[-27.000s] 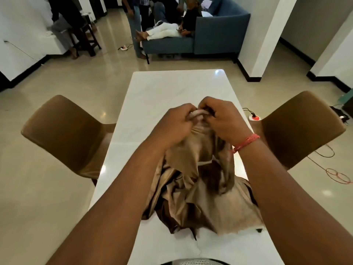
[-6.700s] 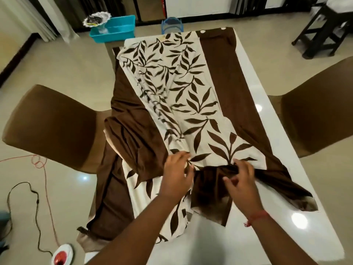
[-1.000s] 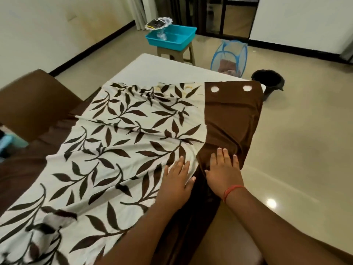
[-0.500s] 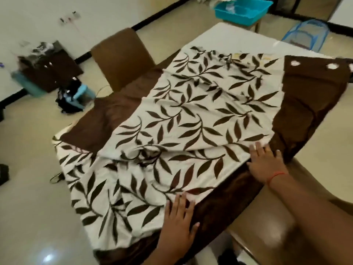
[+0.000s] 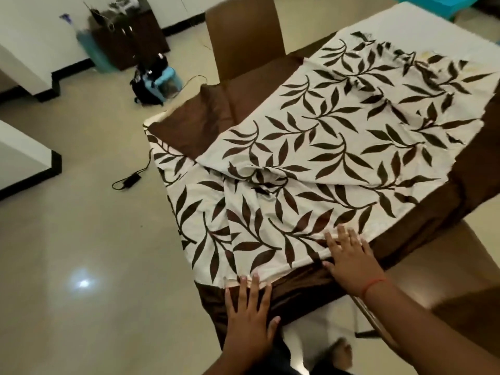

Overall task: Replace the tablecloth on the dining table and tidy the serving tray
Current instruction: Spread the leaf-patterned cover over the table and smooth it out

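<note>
With the left hand (image 5: 250,312) and right hand (image 5: 351,262) spread flat and gripping nothing, the tablecloth (image 5: 311,158), already bunched mid-table, could be dragged off the near edge.

No readable text

No words, labels, brands or numbers can be read anywhere in this view.

Dim, warm – floor (image 5: 81,266) glare, blur

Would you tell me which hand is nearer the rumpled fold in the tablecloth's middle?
Right. The right hand presses the tablecloth just below the fold; the left hand lies farther back on its brown border.
</note>
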